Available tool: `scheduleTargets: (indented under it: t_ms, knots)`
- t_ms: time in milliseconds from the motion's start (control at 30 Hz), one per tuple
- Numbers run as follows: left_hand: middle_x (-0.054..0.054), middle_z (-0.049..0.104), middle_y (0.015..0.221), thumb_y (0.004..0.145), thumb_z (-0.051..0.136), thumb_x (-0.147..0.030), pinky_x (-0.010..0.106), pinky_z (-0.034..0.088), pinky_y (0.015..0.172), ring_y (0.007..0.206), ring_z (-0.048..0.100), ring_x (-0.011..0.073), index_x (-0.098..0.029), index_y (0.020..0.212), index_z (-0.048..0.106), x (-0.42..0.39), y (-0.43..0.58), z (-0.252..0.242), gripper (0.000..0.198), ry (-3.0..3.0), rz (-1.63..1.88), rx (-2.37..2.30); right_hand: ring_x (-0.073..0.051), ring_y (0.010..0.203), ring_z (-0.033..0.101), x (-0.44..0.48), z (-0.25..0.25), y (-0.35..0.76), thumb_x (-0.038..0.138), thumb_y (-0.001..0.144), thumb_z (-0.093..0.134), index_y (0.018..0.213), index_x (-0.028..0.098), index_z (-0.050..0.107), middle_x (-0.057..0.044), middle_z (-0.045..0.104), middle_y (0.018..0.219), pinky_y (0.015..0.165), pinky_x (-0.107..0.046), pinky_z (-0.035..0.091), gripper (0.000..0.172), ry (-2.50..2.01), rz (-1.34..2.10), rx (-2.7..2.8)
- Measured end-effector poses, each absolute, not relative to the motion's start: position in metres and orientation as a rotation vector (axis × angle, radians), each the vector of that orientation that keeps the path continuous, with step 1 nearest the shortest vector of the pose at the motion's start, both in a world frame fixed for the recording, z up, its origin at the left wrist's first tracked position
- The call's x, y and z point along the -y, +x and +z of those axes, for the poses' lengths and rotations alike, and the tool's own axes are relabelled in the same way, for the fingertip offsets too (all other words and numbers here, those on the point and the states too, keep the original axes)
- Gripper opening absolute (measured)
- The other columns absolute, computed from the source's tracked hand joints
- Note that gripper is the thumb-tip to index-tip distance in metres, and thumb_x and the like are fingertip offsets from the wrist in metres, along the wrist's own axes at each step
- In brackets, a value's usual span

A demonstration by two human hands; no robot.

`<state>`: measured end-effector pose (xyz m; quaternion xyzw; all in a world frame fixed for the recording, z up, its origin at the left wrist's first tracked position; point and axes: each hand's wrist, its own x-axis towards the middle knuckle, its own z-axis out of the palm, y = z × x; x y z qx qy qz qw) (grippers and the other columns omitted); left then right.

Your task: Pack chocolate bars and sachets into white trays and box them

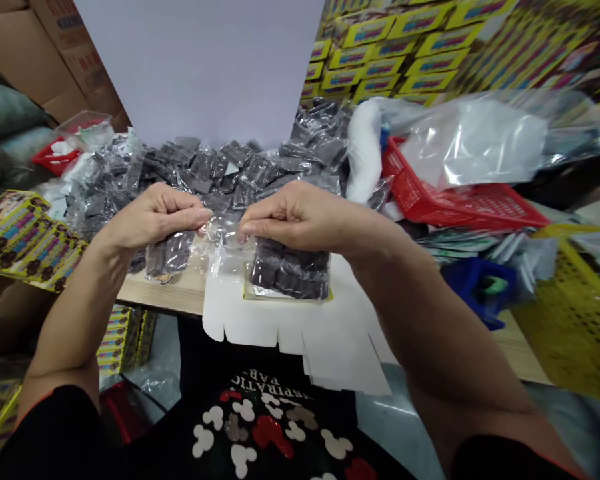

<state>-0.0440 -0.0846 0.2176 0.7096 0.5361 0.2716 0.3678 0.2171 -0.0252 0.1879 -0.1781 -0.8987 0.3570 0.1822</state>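
Between my two hands is a crumpled clear plastic bag (pixel 225 250). My left hand (pixel 167 215) is closed in a pinch on its left side, thumb against the fingers. On the other side my right hand (pixel 285 213) pinches the plastic too, its wrist bent. Below my right hand a pack of dark square blocks (pixel 290 273) in clear wrap rests on a flattened white carton (pixel 260 320). A smaller wrapped dark pack (pixel 169 257) lies under my left hand. Whether the plastic joins either pack is not plain.
A heap of wrapped dark packs (pixel 200 163) spreads across the back of the wooden table (pixel 165 293). A large white panel (pixel 200 67) rises behind it. Red basket (pixel 460 203), blue holder (pixel 480 287) and yellow basket (pixel 570 313) stand right. Printed yellow boxes (pixel 30 240) sit left.
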Motion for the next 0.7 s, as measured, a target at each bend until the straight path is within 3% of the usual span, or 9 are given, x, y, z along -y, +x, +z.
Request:
scheduleTargets:
  t_ms: [100, 200, 300, 400, 467, 533, 633, 700]
  knots:
    - [0.001, 0.054, 0.059, 0.087, 0.082, -0.045, 0.026, 0.047, 0.055, 0.058, 0.058, 0.015, -0.017, 0.067, 0.073, 0.08, -0.047, 0.215, 0.035, 1.738, 0.708, -1.393, -0.009, 0.065, 0.047, 0.023, 0.192, 0.222, 0.032, 0.103, 0.062, 0.083, 0.017, 0.074, 0.005, 0.054, 0.066, 0.067, -0.027, 0.038, 0.029, -0.498, 1.014, 2.476]
    - [0.002, 0.062, 0.061, 0.071, 0.094, -0.04, 0.03, 0.051, 0.054, 0.061, 0.065, 0.0203, -0.019, 0.069, 0.076, 0.077, -0.048, 0.211, 0.028, 1.711, 0.604, -1.314, -0.009, 0.069, 0.053, 0.019, 0.196, 0.222, 0.033, 0.103, 0.064, 0.088, 0.017, 0.078, 0.005, 0.059, 0.069, 0.068, -0.025, 0.04, 0.027, -0.479, 1.01, 2.497]
    - [0.004, 0.066, 0.06, 0.056, 0.101, -0.038, 0.032, 0.053, 0.051, 0.059, 0.068, 0.0233, -0.019, 0.065, 0.074, 0.081, -0.042, 0.203, 0.034, 1.677, 0.538, -1.16, -0.011, 0.079, 0.062, 0.017, 0.197, 0.218, 0.03, 0.102, 0.064, 0.092, 0.016, 0.08, 0.003, 0.066, 0.075, 0.076, -0.025, 0.046, 0.023, -0.455, 0.941, 2.579]
    - [0.006, 0.075, 0.068, 0.062, 0.099, -0.05, 0.031, 0.055, 0.052, 0.056, 0.068, 0.0211, -0.018, 0.064, 0.069, 0.092, -0.035, 0.197, 0.044, 1.555, 0.661, -0.973, -0.02, 0.101, 0.07, 0.029, 0.192, 0.215, 0.024, 0.1, 0.063, 0.112, 0.018, 0.08, -0.003, 0.076, 0.097, 0.093, -0.034, 0.054, 0.021, -0.509, 0.716, 2.519]
    - [0.006, 0.078, 0.074, 0.069, 0.097, -0.051, 0.027, 0.055, 0.051, 0.058, 0.07, 0.0194, -0.017, 0.069, 0.068, 0.101, -0.034, 0.194, 0.045, 1.463, 0.836, -0.896, -0.028, 0.125, 0.067, 0.048, 0.184, 0.215, 0.023, 0.098, 0.063, 0.135, 0.019, 0.072, -0.009, 0.075, 0.128, 0.109, -0.046, 0.054, 0.038, -0.523, 0.562, 2.414]
    - [0.004, 0.079, 0.075, 0.073, 0.096, -0.046, 0.023, 0.053, 0.05, 0.057, 0.069, 0.0165, -0.017, 0.074, 0.069, 0.107, -0.035, 0.191, 0.039, 1.407, 1.002, -0.892, -0.033, 0.145, 0.056, 0.071, 0.17, 0.211, 0.025, 0.098, 0.063, 0.153, 0.021, 0.06, -0.012, 0.064, 0.153, 0.12, -0.054, 0.05, 0.055, -0.509, 0.491, 2.342]
    - [0.0, 0.075, 0.071, 0.072, 0.095, -0.039, 0.022, 0.051, 0.05, 0.05, 0.06, 0.0111, -0.017, 0.078, 0.071, 0.113, -0.035, 0.185, 0.033, 1.357, 1.157, -0.937, -0.032, 0.154, 0.048, 0.096, 0.145, 0.194, 0.022, 0.099, 0.058, 0.161, 0.019, 0.047, -0.015, 0.054, 0.164, 0.125, -0.055, 0.046, 0.063, -0.542, 0.473, 2.247]
    - [-0.001, 0.071, 0.068, 0.073, 0.093, -0.039, 0.025, 0.052, 0.054, 0.052, 0.059, 0.0119, -0.018, 0.081, 0.071, 0.114, -0.034, 0.179, 0.031, 1.348, 1.201, -0.987, -0.029, 0.148, 0.054, 0.101, 0.132, 0.181, 0.019, 0.1, 0.054, 0.156, 0.017, 0.05, -0.017, 0.058, 0.159, 0.122, -0.051, 0.049, 0.056, -0.598, 0.476, 2.141]
